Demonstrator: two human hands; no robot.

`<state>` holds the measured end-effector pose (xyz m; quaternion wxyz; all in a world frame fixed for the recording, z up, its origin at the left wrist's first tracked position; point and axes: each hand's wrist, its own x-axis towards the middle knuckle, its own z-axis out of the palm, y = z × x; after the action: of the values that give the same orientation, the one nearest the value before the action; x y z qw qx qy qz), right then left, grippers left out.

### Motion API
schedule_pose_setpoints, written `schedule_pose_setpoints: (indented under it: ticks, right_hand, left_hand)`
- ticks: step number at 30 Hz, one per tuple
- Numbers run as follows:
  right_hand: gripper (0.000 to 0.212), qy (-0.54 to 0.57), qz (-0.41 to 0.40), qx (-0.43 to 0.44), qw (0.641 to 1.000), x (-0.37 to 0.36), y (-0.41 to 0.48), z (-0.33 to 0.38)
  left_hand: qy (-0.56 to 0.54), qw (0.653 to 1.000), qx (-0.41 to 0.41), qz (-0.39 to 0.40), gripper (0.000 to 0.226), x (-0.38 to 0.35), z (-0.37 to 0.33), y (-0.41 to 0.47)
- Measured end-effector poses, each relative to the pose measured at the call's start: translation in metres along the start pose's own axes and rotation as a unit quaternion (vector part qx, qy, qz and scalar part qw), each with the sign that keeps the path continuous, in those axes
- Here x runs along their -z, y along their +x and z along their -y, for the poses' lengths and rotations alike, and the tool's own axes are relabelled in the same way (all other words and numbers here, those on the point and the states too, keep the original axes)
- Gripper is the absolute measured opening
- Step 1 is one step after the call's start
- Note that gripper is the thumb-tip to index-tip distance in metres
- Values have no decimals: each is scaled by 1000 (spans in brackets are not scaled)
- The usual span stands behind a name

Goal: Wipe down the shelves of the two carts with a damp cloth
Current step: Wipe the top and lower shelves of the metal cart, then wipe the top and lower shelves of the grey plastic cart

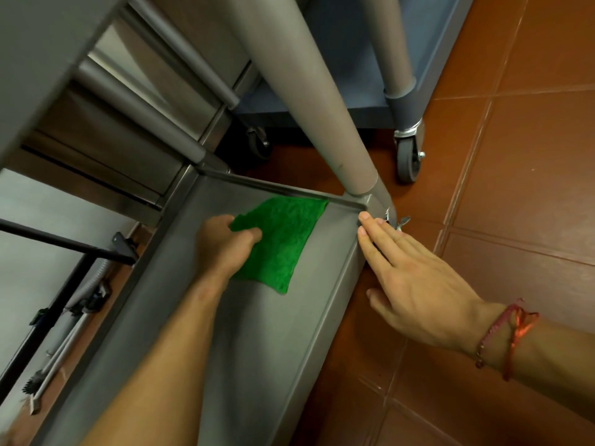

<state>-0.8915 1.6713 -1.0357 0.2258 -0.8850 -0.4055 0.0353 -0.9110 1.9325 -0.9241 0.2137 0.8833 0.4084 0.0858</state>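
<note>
Red-brown tiled floor (515,188) beneath grey steel cart shelf (257,349). Near shelf's far right corner, green microfibre cloth (283,239) pinched in left grip (225,243); right grip (415,284) spread on right rim. Seemingly mid-shelf; blue-grey second cart (354,75) probably left.

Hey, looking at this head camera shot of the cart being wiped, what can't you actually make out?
Head view:
- Surface of the shelf beneath the green cloth and left hand: covered by them.
- Whether the cloth is damp: not visible.
- This cart's upper shelves: cut off by the top edge.
- The second cart: mostly behind the post, cropped at the top.
- A metal fitting at the shelf corner: mostly hidden by the right hand.
</note>
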Motion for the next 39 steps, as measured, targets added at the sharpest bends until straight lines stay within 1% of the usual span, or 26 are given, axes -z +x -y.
schedule_pose_setpoints:
  ticks: [1, 4, 6, 8, 9, 11, 12, 13, 14, 15, 18, 20, 22, 24, 26, 28, 31, 33, 34, 36, 39]
  right_hand:
    - [89, 6, 2, 1, 1000, 2, 0, 1]
    - [86, 47, 31, 0, 998, 14, 1, 5]
    - [80, 92, 46, -7, 995, 26, 4, 6]
    - [77, 170, 49, -28, 984, 39, 8, 3]
    - [79, 217, 46, -40, 974, 46, 10, 1]
    - [93, 312, 42, -72, 946, 62, 8, -6]
    - [100, 352, 62, -87, 930, 72, 6, -10]
    - [103, 389, 99, -95, 911, 85, 2, -12]
    - [100, 423, 138, -91, 891, 98, -5, -14]
    - [92, 451, 166, -83, 873, 110, -13, -16]
    - [53, 487, 199, -95, 845, 152, -46, -20]
    - [31, 512, 172, -120, 833, 182, -72, -22]
    - [15, 507, 125, -154, 839, 219, -95, -24]
    - [17, 493, 85, -182, 846, 266, -112, -20]
    - [23, 482, 47, -197, 852, 319, -126, -12]
    - [21, 473, 19, -208, 856, 377, -133, -2]
    - [17, 449, -11, -231, 863, 473, -136, 21]
    - [17, 441, -26, -237, 865, 538, -132, 40]
    - [19, 440, -36, -241, 864, 569, -129, 49]
    - [22, 443, -59, -249, 860, 630, -124, 67]
    - [21, 453, -81, -251, 852, 715, -115, 94]
  left_hand:
    - [-2, 1000, -19, -8, 14, 6, -8, -10]
    - [-46, 995, -83, -6, 20, 25, -32, -45]
    - [-85, 989, -118, 18, 21, 34, -47, -69]
    - [-126, 981, -138, 49, 23, 41, -59, -92]
    - [-148, 976, -146, 65, 21, 44, -64, -103]
    - [-193, 964, -143, 112, 17, 47, -73, -121]
    - [-211, 958, -135, 139, 15, 47, -77, -129]
    - [-224, 952, -125, 165, 15, 47, -83, -137]
    - [-238, 945, -116, 191, 15, 46, -90, -147]
    - [-251, 938, -108, 215, 15, 45, -98, -157]
    - [-273, 916, -88, 282, 16, 47, -133, -191]
    - [-264, 905, -92, 320, 19, 55, -161, -212]
    - [-238, 903, -109, 341, 26, 67, -191, -228]
    - [-218, 905, -116, 345, 32, 87, -223, -242]
    - [-216, 904, -116, 352, 25, 116, -257, -252]
    - [-210, 896, -115, 373, 20, 155, -292, -259]
    - [-201, 877, -115, 420, 33, 226, -347, -263]
    - [-186, 869, -132, 440, 41, 278, -382, -262]
    - [-173, 868, -146, 441, 41, 302, -399, -262]
    - [-162, 873, -165, 429, 33, 350, -427, -259]
    - [-202, 880, -171, 395, 21, 418, -462, -255]
